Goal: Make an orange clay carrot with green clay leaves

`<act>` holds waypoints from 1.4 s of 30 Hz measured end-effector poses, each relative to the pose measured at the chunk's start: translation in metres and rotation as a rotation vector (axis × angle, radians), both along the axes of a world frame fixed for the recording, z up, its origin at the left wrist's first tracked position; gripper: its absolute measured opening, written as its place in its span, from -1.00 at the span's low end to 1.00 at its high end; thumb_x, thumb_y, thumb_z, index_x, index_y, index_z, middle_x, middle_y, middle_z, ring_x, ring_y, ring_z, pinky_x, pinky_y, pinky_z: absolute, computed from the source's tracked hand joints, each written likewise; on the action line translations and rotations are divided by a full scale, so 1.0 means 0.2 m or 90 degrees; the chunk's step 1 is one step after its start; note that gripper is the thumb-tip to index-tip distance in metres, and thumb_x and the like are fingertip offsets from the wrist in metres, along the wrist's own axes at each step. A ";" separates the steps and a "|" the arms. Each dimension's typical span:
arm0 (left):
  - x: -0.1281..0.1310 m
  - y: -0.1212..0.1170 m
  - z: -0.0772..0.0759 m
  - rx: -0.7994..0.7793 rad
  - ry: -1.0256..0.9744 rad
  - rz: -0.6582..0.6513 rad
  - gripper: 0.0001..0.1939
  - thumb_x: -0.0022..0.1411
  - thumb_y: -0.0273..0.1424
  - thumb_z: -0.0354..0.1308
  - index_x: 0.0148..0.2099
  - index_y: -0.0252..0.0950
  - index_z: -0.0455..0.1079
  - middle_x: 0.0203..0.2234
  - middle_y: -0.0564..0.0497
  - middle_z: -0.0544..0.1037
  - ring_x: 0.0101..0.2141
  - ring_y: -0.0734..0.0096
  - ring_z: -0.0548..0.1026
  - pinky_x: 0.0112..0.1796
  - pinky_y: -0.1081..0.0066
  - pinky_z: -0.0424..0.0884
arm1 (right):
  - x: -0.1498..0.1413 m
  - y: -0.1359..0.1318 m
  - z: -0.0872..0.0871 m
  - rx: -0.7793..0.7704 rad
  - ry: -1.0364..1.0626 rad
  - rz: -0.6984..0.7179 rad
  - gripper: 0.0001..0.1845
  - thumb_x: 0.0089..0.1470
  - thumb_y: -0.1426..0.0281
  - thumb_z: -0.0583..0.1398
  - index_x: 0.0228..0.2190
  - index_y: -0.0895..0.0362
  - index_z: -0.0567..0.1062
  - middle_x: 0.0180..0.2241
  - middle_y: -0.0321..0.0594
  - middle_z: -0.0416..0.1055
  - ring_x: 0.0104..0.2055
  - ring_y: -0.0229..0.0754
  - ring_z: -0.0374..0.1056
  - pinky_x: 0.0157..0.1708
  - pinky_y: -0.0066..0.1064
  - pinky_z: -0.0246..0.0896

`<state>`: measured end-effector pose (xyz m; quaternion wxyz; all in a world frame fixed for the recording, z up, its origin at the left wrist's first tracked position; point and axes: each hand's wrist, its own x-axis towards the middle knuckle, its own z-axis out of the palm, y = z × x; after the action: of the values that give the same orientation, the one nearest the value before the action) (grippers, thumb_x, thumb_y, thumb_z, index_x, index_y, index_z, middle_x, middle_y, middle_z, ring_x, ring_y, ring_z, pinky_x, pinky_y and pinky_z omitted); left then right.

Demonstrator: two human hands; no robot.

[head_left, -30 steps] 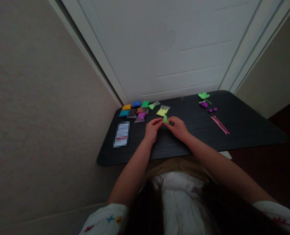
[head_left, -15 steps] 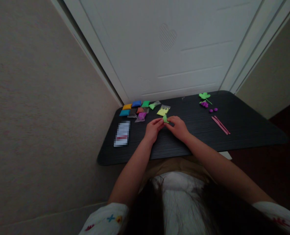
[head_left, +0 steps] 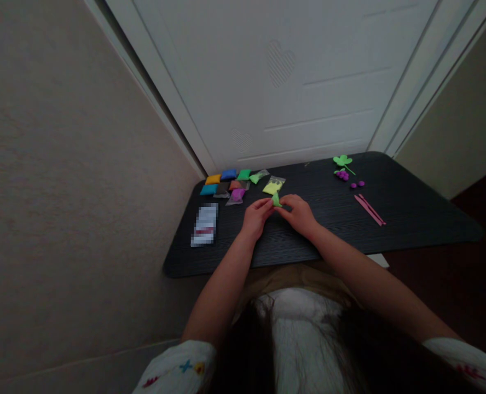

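Observation:
A small piece of light green modelling clay (head_left: 276, 199) is pinched between my two hands above the dark table. My left hand (head_left: 258, 218) grips its left side with thumb and fingers. On the other side, my right hand (head_left: 298, 212) holds it with thumb and forefinger. The clay comes to a point at the top; its lower part is hidden by the fingertips. Just beyond it lies a clear bag of yellow clay (head_left: 273, 185).
Several colourful clay packets, including a purple one (head_left: 237, 196), lie at the back left. A blurred phone-like rectangle (head_left: 205, 224) is nearer. To the right are a green clover shape (head_left: 342, 160), purple balls (head_left: 342, 175) and pink tools (head_left: 369, 210). A white door (head_left: 325, 98) stands behind.
The green clay has shifted slightly in my fingertips and its outline looks a little different. Both hands keep their pinch in nearly the same place.

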<state>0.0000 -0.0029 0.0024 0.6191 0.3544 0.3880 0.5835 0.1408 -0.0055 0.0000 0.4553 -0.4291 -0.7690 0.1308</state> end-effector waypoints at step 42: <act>-0.01 0.00 -0.02 0.039 -0.008 -0.002 -0.73 -0.18 -0.46 0.27 -0.32 -0.37 0.40 -0.42 0.02 0.50 -0.36 0.52 0.45 -0.13 0.35 0.29 | 0.00 -0.01 0.03 -0.007 0.071 0.026 -0.83 0.00 0.31 0.11 -0.43 0.12 0.45 -0.35 -0.19 0.41 -0.25 -0.21 0.30 -0.17 -0.34 0.18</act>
<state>-0.0015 -0.0021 -0.0019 0.6114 0.3700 0.3655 0.5964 0.1407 -0.0084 0.0066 0.4924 -0.4079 -0.7503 0.1680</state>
